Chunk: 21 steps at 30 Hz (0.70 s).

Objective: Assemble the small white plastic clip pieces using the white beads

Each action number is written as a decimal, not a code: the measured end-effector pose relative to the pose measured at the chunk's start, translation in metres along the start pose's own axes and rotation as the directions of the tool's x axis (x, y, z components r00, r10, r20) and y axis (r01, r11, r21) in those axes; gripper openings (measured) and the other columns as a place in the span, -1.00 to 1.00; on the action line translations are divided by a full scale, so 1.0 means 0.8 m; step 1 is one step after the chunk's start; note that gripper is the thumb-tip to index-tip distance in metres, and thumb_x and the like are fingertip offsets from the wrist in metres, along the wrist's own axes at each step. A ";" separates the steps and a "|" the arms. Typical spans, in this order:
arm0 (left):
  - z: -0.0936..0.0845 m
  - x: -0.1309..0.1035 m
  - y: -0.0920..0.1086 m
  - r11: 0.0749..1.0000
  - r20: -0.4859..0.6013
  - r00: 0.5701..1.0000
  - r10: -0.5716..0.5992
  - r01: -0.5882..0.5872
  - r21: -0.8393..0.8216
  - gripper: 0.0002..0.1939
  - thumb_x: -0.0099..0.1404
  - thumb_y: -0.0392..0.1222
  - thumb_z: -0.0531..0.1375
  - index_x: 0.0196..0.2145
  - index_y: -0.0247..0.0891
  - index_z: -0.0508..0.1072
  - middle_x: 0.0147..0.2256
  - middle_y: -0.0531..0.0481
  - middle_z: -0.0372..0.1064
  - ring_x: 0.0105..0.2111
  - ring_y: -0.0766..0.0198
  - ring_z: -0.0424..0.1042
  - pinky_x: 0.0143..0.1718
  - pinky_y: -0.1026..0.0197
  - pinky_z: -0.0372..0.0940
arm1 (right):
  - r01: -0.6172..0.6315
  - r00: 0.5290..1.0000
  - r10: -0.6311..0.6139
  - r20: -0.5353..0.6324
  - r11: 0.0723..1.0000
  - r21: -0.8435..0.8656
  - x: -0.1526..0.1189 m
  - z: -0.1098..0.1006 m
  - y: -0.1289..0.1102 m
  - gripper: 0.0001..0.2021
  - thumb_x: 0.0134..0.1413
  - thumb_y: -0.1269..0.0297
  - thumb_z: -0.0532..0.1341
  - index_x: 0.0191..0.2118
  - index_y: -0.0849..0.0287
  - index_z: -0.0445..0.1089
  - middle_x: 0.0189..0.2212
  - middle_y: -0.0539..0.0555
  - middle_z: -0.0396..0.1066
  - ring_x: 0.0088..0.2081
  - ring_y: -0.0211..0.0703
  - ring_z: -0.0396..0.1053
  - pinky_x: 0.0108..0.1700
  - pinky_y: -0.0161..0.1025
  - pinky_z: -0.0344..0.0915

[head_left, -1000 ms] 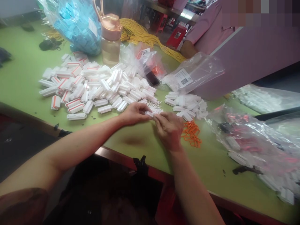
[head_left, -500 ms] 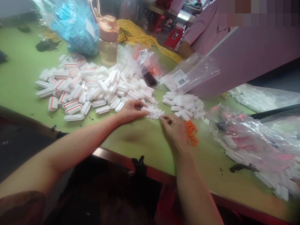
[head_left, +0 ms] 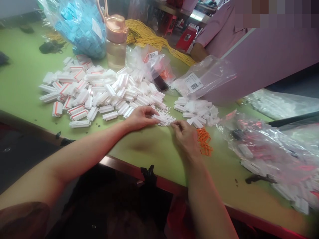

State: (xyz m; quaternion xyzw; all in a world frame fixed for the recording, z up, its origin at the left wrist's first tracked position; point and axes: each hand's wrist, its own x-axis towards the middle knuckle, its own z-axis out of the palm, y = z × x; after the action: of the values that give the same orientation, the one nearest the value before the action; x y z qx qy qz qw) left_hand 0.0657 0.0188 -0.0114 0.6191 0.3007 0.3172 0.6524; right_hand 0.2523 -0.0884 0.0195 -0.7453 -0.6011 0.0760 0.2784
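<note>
My left hand point(head_left: 142, 118) is closed on a white plastic block point(head_left: 158, 118), gripped between thumb and fingers. Small white pieces point(head_left: 167, 119) lie loosely heaped just behind and beside it. At the right edge of that heap, my right hand point(head_left: 183, 130) has its thumb and index finger pinched together; whatever is between the tips is too small to make out. Orange plastic frames point(head_left: 204, 142) lie right of my right wrist. Behind the left hand spreads a big pile of white blocks point(head_left: 99, 88), some with orange strips. A smaller pile of white parts point(head_left: 196, 111) sits beyond the right hand.
A drinking bottle point(head_left: 116, 43) stands behind the big pile, beside a bag of blue parts point(head_left: 82, 33). Yellow cables point(head_left: 149, 36), a dark phone-like object point(head_left: 160, 82) and a labelled clear bag point(head_left: 199, 79) lie farther back. Plastic bags point(head_left: 271, 142) cover the right side. Another person's sleeve point(head_left: 211, 28) shows opposite.
The whole view has shifted very slightly. Both hands stay in nearly the same place, the left still holding the white block and the right still pinched by the small pieces.
</note>
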 end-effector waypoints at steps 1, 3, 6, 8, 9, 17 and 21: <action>0.000 -0.001 0.000 1.000 0.013 1.000 0.002 -0.002 0.018 -0.57 -0.04 -0.03 0.39 -0.24 -0.33 0.52 -0.51 0.05 0.42 -0.53 0.42 0.35 -0.49 0.34 0.21 | -0.014 1.000 0.015 -0.015 0.996 0.087 -0.001 -0.001 -0.003 -0.76 0.15 0.09 0.13 -0.32 0.14 0.41 -0.42 0.06 0.45 -0.36 -0.14 0.31 -0.27 -0.17 0.17; 0.001 -0.003 0.003 1.000 0.052 0.999 0.001 -0.003 0.031 -0.60 -0.03 -0.05 0.38 -0.25 -0.34 0.52 -0.51 0.04 0.42 -0.53 0.42 0.35 -0.50 0.34 0.20 | -0.006 0.999 0.013 -0.032 0.978 0.210 -0.001 -0.001 -0.007 -0.75 0.12 0.05 0.15 -0.32 0.13 0.39 -0.44 0.02 0.42 -0.38 -0.16 0.30 -0.28 -0.19 0.21; 0.003 -0.005 0.009 0.999 0.086 0.996 0.003 -0.006 0.032 -0.63 -0.02 -0.08 0.37 -0.27 -0.36 0.52 -0.51 0.04 0.42 -0.55 0.45 0.31 -0.51 0.35 0.18 | 0.029 0.998 -0.016 -0.054 0.967 0.252 0.001 0.001 -0.007 -0.78 0.10 0.07 0.16 -0.36 0.12 0.39 -0.43 0.01 0.41 -0.39 -0.18 0.29 -0.29 -0.19 0.23; 0.003 -0.005 0.010 0.999 0.055 0.998 0.007 -0.009 0.048 -0.62 -0.02 -0.07 0.38 -0.27 -0.36 0.52 -0.52 0.05 0.39 -0.57 0.46 0.28 -0.52 0.35 0.16 | 0.037 0.998 -0.025 -0.053 0.975 0.219 0.002 0.001 -0.003 -0.79 0.11 0.10 0.16 -0.37 0.12 0.41 -0.41 0.03 0.43 -0.39 -0.17 0.30 -0.30 -0.18 0.23; 0.003 -0.005 0.010 0.998 0.025 1.000 0.013 -0.014 0.057 -0.61 -0.02 -0.06 0.38 -0.27 -0.36 0.52 -0.53 0.06 0.38 -0.57 0.46 0.27 -0.52 0.35 0.15 | 0.042 0.998 -0.034 -0.044 0.980 0.194 0.001 0.000 -0.001 -0.79 0.11 0.11 0.16 -0.37 0.12 0.42 -0.40 0.04 0.44 -0.38 -0.16 0.31 -0.30 -0.18 0.23; 0.004 -0.002 0.009 0.998 -0.095 0.994 0.058 -0.057 0.009 -0.55 -0.07 0.02 0.41 -0.30 -0.35 0.52 -0.59 0.12 0.27 -0.55 0.47 0.20 -0.48 0.34 0.14 | 0.237 0.942 -0.248 0.225 0.969 0.074 -0.012 0.001 -0.019 -0.88 0.13 0.24 0.21 -0.37 0.07 0.47 -0.34 0.03 0.51 -0.25 -0.10 0.38 -0.20 -0.14 0.19; 0.004 -0.003 0.011 0.999 -0.097 0.994 0.040 -0.041 -0.008 -0.57 -0.07 0.01 0.41 -0.30 -0.34 0.52 -0.62 0.16 0.19 -0.58 0.48 0.13 -0.51 0.34 0.07 | 0.249 0.953 -0.236 0.191 0.967 -0.045 -0.015 0.014 -0.025 -0.87 0.15 0.21 0.22 -0.38 0.09 0.45 -0.37 0.04 0.49 -0.28 -0.10 0.37 -0.23 -0.16 0.13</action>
State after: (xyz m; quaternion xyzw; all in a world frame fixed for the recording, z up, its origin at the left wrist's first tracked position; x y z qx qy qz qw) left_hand 0.0668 0.0151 -0.0026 0.6057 0.3179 0.3615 0.6336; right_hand 0.2269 -0.0939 0.0176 -0.6646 -0.7135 0.0893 0.2030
